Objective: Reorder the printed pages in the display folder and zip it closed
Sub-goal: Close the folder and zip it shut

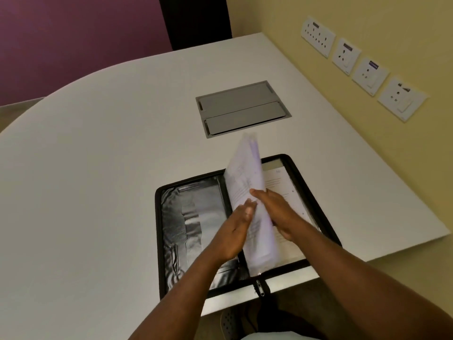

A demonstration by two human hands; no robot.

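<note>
A black zip display folder (169, 231) lies open at the table's near edge, its shiny black inner cover on the left. A bundle of clear sleeves with printed pages (247, 177) stands nearly upright above the spine, blurred. My left hand (235, 229) presses flat against the bundle's left face with straight fingers. My right hand (277, 212) lies against its right face, fingers extended. Under my right hand a printed page (279, 182) lies flat in the folder's right half. The zip pull (259, 287) sits at the spine's near end.
The folder lies on a white table (110, 143) with a curved left edge. A grey cable hatch (241, 107) is set in the tabletop beyond the folder. Wall sockets (362, 67) line the yellow wall at right. A dark chair back (196, 20) stands at the far end.
</note>
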